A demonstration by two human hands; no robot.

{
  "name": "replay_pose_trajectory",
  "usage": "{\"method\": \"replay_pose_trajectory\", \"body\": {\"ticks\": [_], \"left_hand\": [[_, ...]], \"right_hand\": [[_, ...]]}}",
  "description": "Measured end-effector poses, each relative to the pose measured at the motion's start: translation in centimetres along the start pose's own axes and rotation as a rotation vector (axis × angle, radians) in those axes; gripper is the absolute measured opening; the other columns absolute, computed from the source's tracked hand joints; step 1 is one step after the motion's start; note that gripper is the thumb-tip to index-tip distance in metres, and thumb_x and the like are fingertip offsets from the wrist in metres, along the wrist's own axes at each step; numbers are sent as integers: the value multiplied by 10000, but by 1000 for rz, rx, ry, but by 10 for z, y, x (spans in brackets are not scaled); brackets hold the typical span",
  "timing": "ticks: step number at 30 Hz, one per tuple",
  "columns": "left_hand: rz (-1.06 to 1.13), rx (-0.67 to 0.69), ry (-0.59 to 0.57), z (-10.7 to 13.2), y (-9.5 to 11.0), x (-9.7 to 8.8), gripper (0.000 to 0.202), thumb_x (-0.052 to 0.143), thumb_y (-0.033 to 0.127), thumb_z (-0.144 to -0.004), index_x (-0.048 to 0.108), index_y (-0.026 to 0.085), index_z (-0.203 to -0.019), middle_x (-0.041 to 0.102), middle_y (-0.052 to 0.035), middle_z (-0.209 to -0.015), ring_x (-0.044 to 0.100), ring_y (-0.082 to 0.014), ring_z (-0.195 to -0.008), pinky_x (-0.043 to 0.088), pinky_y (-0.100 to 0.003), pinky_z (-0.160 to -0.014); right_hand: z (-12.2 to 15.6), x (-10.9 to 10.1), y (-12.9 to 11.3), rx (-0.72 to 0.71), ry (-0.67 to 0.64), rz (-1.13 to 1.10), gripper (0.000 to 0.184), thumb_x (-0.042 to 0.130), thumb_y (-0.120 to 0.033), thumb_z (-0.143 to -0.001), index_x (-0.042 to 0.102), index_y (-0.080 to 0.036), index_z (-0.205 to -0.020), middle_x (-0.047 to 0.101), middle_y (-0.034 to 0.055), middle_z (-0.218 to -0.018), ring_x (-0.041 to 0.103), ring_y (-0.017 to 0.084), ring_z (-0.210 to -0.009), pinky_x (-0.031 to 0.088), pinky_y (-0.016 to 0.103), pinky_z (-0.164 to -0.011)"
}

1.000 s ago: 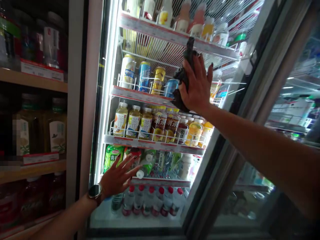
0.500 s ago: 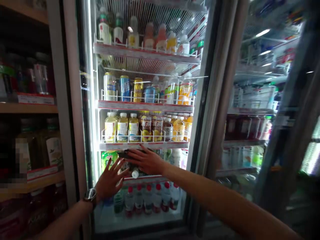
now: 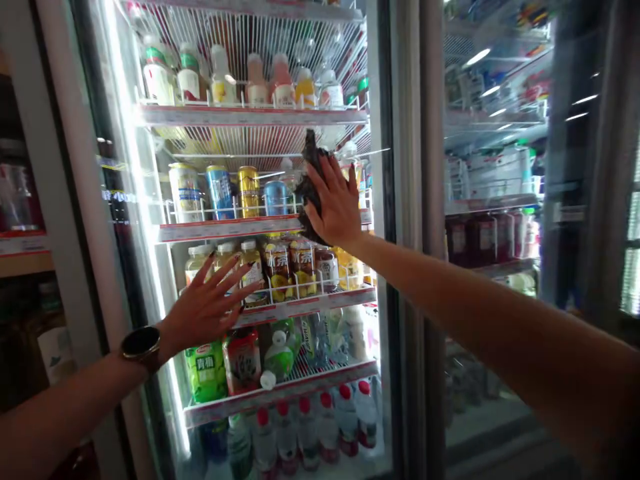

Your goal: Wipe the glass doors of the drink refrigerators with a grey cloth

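Note:
A lit drinks fridge with a glass door (image 3: 150,133) fills the middle of the view. My right hand (image 3: 336,207) presses a dark crumpled cloth (image 3: 309,180) flat against the glass, level with the shelf of cans (image 3: 220,190). My left hand (image 3: 207,308), a watch (image 3: 141,345) on its wrist, lies flat on the glass lower left with fingers spread, in front of a row of yellow-capped bottles (image 3: 280,267).
Behind the glass are wire shelves with bottles on top (image 3: 250,83), green and white bottles (image 3: 235,360) lower down and red-capped bottles (image 3: 320,420) at the bottom. A second glass-door fridge (image 3: 495,200) stands to the right. Wooden shelving (image 3: 25,247) is at the left.
My right hand with the cloth swept down the glass to beside my left hand, then back up to the can shelf. My left hand slid upward. The view shifted left.

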State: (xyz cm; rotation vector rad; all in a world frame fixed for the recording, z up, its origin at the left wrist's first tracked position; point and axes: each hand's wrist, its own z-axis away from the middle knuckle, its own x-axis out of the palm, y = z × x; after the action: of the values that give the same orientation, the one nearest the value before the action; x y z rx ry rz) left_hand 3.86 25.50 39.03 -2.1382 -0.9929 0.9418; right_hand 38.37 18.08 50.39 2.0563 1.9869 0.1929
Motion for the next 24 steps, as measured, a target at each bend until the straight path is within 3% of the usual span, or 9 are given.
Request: {"method": "replay_pose_trajectory", "body": {"ticks": [4, 8, 11, 13, 15, 18, 20, 22, 24], "left_hand": [[-33, 11, 14, -6, 10, 15, 790, 619, 454, -977, 268, 285, -1665, 362, -129, -1694, 226, -326, -1624, 61, -618, -1342], [-26, 7, 2, -2, 11, 13, 826, 625, 426, -975, 206, 318, -1678, 359, -117, -1697, 256, -320, -1615, 89, -617, -1341], [2, 1, 1, -2, 9, 11, 842, 631, 394, -966, 188, 338, -1680, 344, -108, -1706, 269, -317, -1611, 113, -619, -1336], [20, 7, 6, -2, 8, 10, 839, 635, 375, -960, 201, 336, -1677, 343, -112, -1706, 274, -316, -1609, 123, -620, -1334], [29, 20, 18, -2, 7, 9, 822, 635, 354, -955, 229, 333, -1670, 342, -116, -1706, 277, -313, -1608, 131, -618, -1333], [30, 31, 33, -2, 7, 8, 807, 646, 348, -947, 265, 345, -1659, 318, -118, -1715, 278, -319, -1607, 131, -631, -1331], [28, 36, 35, -3, 8, 8, 820, 668, 356, -934, 276, 354, -1654, 307, -116, -1719, 277, -326, -1607, 117, -636, -1334], [24, 33, 30, -3, 9, 8, 832, 688, 367, -922, 287, 358, -1650, 296, -116, -1724, 268, -333, -1609, 102, -635, -1337], [23, 28, 25, -3, 10, 9, 823, 686, 363, -923, 296, 360, -1647, 287, -115, -1728, 256, -337, -1613, 102, -633, -1338]], "right_hand": [[72, 1, -32, -184, -95, -67, 801, 439, -405, -1017, 33, -304, -1700, 145, 57, -1788, 163, 322, -1645, 141, 666, -1310], [173, -4, -54, -411, -331, -125, 755, 520, -396, -981, 248, -275, -1675, 280, 81, -1749, 217, 299, -1635, 156, 620, -1316], [249, -1, -72, -757, -398, -208, 600, 550, -367, -956, 511, -287, -1549, 440, 23, -1679, 332, 225, -1592, 278, 497, -1300], [276, 1, -78, -991, -390, -266, 522, 567, -337, -934, 622, -305, -1452, 495, -19, -1642, 381, 185, -1566, 369, 424, -1257], [269, 2, -69, -1122, -377, -286, 490, 572, -312, -930, 657, -314, -1413, 521, -25, -1621, 400, 171, -1555, 405, 404, -1235], [198, -7, -25, -1090, -384, -227, 526, 542, -263, -953, 596, -310, -1474, 511, -6, -1630, 386, 177, -1565, 327, 433, -1291], [133, -20, 15, -903, -381, -150, 615, 526, -237, -958, 475, -292, -1568, 456, 22, -1669, 351, 199, -1585, 237, 493, -1328], [77, -31, 48, -613, -313, -76, 695, 498, -220, -966, 337, -280, -1640, 359, 46, -1721, 307, 231, -1606, 180, 566, -1334], [42, -33, 65, -298, -189, -29, 706, 437, -222, -993, 245, -273, -1671, 284, 53, -1752, 257, 260, -1624, 160, 622, -1325]]}}
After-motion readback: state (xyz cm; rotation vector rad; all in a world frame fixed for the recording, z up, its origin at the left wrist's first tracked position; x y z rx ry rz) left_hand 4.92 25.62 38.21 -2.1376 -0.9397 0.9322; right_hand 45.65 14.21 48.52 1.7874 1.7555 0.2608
